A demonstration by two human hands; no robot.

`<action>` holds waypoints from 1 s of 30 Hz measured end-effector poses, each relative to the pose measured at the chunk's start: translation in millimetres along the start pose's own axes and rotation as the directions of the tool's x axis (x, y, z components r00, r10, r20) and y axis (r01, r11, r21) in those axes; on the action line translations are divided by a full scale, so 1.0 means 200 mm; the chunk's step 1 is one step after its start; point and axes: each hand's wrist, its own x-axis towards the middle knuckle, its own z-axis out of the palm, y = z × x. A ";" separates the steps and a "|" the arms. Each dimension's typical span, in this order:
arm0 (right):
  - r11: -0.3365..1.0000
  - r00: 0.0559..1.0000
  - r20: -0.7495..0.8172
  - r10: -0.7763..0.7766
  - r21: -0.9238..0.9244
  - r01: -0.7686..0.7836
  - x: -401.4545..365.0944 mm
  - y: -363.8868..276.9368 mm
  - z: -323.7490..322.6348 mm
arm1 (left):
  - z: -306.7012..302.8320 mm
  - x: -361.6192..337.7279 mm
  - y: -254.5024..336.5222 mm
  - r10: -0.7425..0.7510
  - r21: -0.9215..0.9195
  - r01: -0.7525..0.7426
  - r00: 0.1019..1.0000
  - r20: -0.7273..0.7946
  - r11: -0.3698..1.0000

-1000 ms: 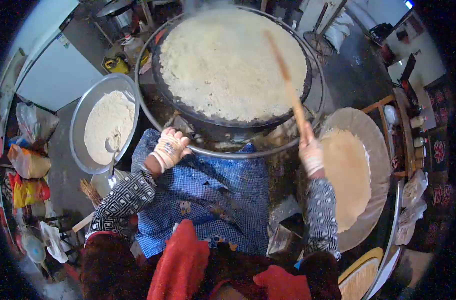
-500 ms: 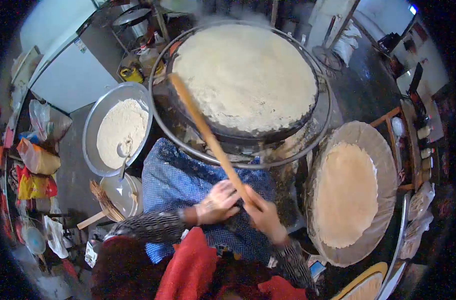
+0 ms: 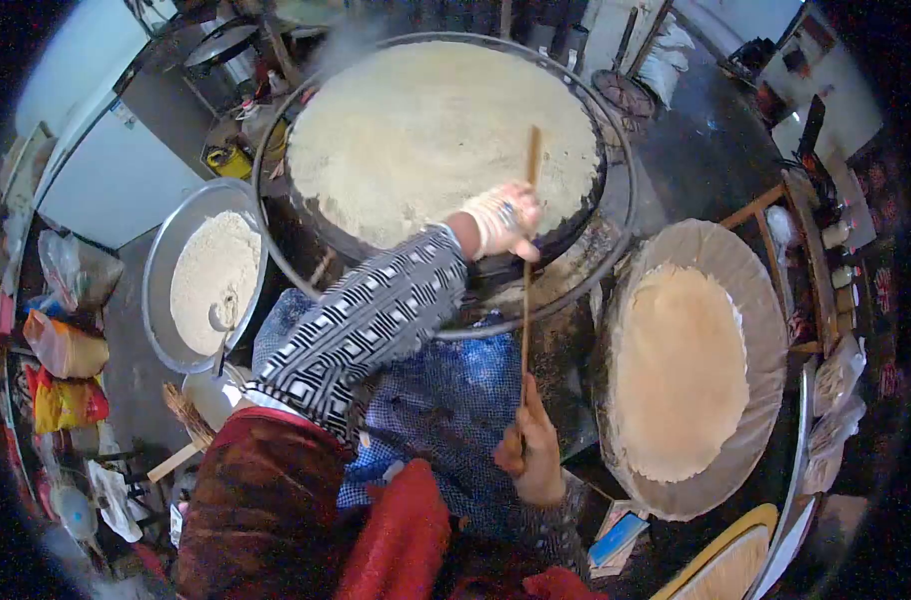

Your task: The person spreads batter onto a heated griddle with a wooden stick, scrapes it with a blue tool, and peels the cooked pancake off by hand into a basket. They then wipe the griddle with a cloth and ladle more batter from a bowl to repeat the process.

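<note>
My right hand is closed round the near end of a long flat wooden stick, held above the blue checked apron. My left hand reaches over the near edge of the large round griddle, its fingers curled at the stick's upper part and slightly blurred. The stick now stands edge-on, its far end over the griddle. A thin pale sheet of batter covers the griddle surface, with ragged edges and steam at the far left.
A metal basin of pale batter with a ladle stands left, above a bucket and a straw brush. At right, a round covered tray bears cooked flatbreads. A blue-screened phone lies at lower right.
My left hand has moved from the stick's near end forward to its far part. The stick has swung from leaning left to nearly straight ahead and turned edge-on. My right hand has shifted slightly nearer.
</note>
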 end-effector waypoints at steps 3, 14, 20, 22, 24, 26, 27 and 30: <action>0.974 0.978 0.190 0.085 0.189 -0.121 0.17 -0.08 0.03 | -0.01 -0.14 -0.19 -0.158 0.051 0.152 0.975 0.158 0.987; 0.983 0.925 0.351 0.146 -0.158 -0.095 0.54 0.00 0.43 | 0.00 -0.96 -0.60 -0.463 0.066 0.481 0.866 -0.189 0.874; 0.684 0.899 0.418 -0.133 -0.617 0.388 0.56 0.34 0.52 | 0.08 -1.61 -0.45 -0.541 0.132 0.589 0.794 -0.276 0.797; 0.616 0.884 0.408 -0.226 -0.643 0.454 0.44 0.41 0.43 | 0.14 -1.67 -0.30 -0.539 0.135 0.583 0.801 -0.260 0.801; 0.428 0.929 0.344 -0.134 -0.825 0.368 0.22 0.42 0.18 | 0.00 -1.42 -0.03 -0.537 0.050 0.561 0.812 -0.230 0.826; 0.506 0.862 0.260 -0.434 -0.721 0.473 0.01 0.57 -0.11 | -0.08 -1.06 0.17 -0.359 -0.136 0.333 0.880 -0.310 0.933; 0.619 0.906 0.136 -0.400 -0.689 0.377 -0.12 0.56 -0.20 | -0.06 -0.89 0.24 -0.253 -0.129 0.222 0.908 -0.334 0.967; 0.855 0.975 -0.141 -0.170 -0.513 0.075 -0.37 0.39 -0.13 | 0.09 -0.41 0.42 -0.080 -0.034 0.075 0.973 -0.215 0.997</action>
